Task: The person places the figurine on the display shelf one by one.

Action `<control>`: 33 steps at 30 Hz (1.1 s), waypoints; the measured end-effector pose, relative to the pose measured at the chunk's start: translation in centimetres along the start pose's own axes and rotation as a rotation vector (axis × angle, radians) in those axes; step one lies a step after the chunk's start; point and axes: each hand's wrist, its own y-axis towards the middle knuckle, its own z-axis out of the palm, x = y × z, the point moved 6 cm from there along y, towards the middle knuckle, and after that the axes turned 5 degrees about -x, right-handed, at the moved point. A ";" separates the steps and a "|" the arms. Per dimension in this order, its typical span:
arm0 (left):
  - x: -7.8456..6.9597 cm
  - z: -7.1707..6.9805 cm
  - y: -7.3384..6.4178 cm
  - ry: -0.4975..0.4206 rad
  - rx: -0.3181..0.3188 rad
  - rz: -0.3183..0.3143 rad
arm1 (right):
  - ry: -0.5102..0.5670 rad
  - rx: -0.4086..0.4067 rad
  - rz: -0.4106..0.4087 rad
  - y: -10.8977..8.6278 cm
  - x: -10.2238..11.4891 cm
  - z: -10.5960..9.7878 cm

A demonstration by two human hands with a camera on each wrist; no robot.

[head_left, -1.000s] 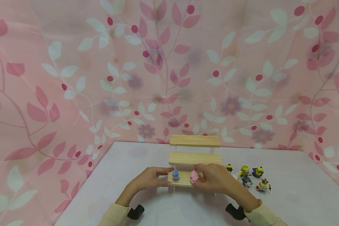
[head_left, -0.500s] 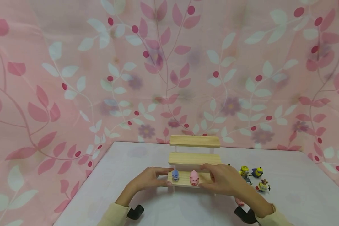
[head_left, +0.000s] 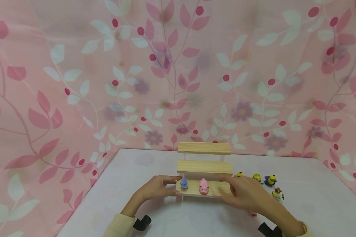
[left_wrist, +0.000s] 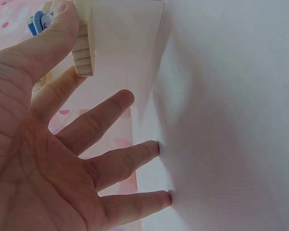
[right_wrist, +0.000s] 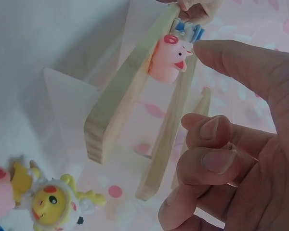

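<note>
A small pink pig figure [head_left: 204, 187] stands near the middle of the lowest pale wooden plank [head_left: 193, 189] of a three-tier rack [head_left: 204, 167] with clear supports. Beside it, at the plank's left end, is a small blue-hatted figure [head_left: 184, 184]. Of the two hands, the left hand [head_left: 157, 189] pinches that end between thumb and index finger, its other fingers spread; the right hand [head_left: 247, 194] holds nothing, fingers bent near the plank's right end. Beyond it, several small yellow figures [head_left: 271, 180] sit on the white-covered bench [head_left: 142, 164], before pink leaf-patterned cloth [head_left: 195, 89].
</note>
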 end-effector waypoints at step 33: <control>0.0 0.1 0.1 0.027 -0.002 0.005 | -0.151 -0.026 0.109 -5.2 -4.6 -0.8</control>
